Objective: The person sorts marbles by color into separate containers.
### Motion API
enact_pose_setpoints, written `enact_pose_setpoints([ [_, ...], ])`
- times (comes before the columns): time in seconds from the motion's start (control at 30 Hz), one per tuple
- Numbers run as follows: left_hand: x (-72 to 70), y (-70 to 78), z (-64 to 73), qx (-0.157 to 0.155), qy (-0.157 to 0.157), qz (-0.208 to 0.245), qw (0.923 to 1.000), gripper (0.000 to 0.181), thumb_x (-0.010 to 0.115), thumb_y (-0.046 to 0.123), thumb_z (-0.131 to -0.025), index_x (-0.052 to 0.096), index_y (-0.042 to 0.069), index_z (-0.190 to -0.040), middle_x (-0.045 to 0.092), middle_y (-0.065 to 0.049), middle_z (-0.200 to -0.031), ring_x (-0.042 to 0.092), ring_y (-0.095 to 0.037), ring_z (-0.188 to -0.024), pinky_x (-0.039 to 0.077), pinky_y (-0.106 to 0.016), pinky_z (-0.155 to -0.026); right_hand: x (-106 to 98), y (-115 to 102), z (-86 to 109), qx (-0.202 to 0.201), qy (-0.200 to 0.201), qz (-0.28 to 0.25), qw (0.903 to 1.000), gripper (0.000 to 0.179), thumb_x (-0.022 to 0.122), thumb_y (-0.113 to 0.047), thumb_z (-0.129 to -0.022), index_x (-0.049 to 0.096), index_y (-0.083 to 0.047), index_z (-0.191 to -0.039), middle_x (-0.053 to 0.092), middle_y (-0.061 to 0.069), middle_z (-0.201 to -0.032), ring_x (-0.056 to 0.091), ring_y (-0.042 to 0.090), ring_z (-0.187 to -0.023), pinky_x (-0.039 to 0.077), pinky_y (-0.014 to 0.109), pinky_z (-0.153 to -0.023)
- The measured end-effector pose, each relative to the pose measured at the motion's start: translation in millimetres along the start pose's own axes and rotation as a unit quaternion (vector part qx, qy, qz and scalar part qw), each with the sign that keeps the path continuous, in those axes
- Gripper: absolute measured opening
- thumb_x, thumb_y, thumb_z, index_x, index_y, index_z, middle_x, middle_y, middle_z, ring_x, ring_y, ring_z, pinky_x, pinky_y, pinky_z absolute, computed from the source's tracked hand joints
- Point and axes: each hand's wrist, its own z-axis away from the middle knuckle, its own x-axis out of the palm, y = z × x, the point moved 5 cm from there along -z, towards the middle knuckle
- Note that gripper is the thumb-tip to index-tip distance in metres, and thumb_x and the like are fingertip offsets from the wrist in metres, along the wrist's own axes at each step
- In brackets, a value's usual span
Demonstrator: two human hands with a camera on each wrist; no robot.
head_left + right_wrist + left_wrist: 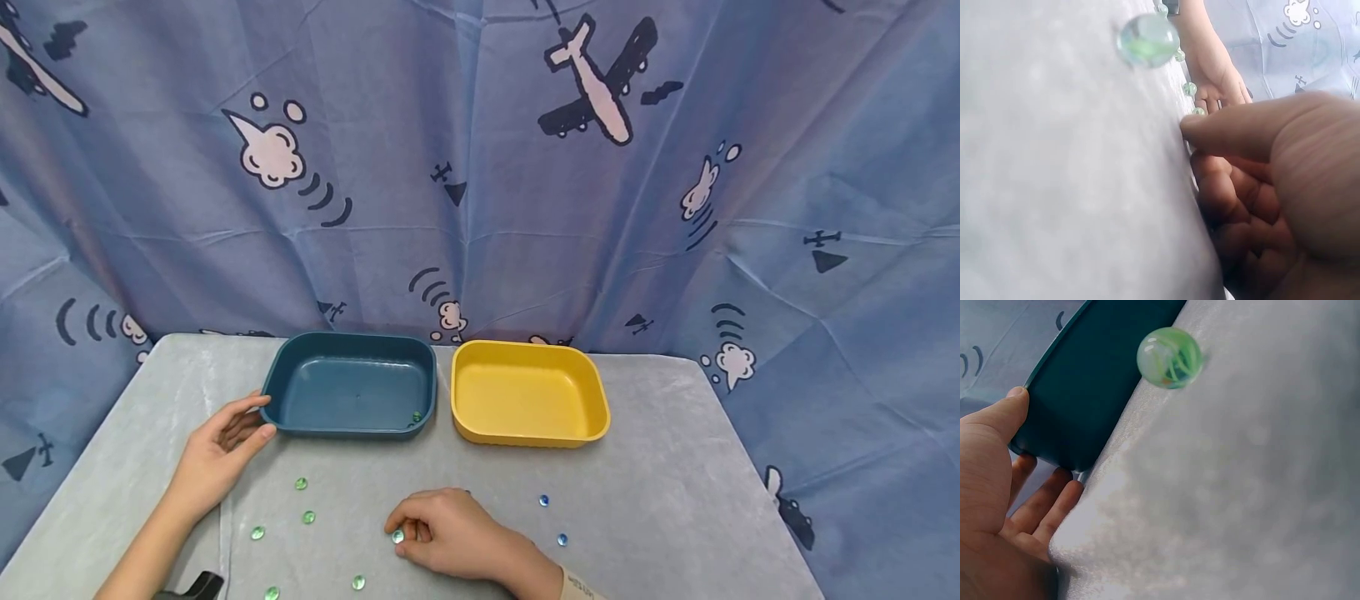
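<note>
My left hand (213,458) holds the left front corner of a dark teal tray (300,432). In the left wrist view its thumb (1013,403) lies on the rim while the other fingers curl by the tray's lower edge. A green marble (416,416) sits in that tray's right front corner. Low over the grey cloth, my right hand (457,533) pinches a pale green marble (398,537) between thumb and forefinger. That marble is hidden behind the thumb (1210,130) in the right wrist view. Loose green marbles (308,517) lie between the two hands.
A yellow tray (592,435) stands right of the teal one. Blue marbles (543,500) lie on the cloth-covered table (675,483) beyond and right of my right hand. A black object (201,586) shows beside the left forearm. Behind hangs a blue curtain (390,167) with airplane prints.
</note>
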Motion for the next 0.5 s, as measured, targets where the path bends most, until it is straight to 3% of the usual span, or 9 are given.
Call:
enact_pose_setpoints([
  [0.5,0.2,-0.3,0.1,-0.005,-0.002,-0.013,0.9999,0.043,0.075,0.005,-0.105,0.063,0.0,-0.147,0.052,-0.033,-0.156,0.062,0.009,-0.12,0.054,-0.009,-0.095,-0.5,0.7,-0.6,0.008,0.009,-0.011,0.9999,0.012,0.086,-0.016,-0.097,0.079,-0.022,-0.105,0.059,-0.024,-0.081,0.051,-0.014,-0.068,0.049,0.008,-0.062],
])
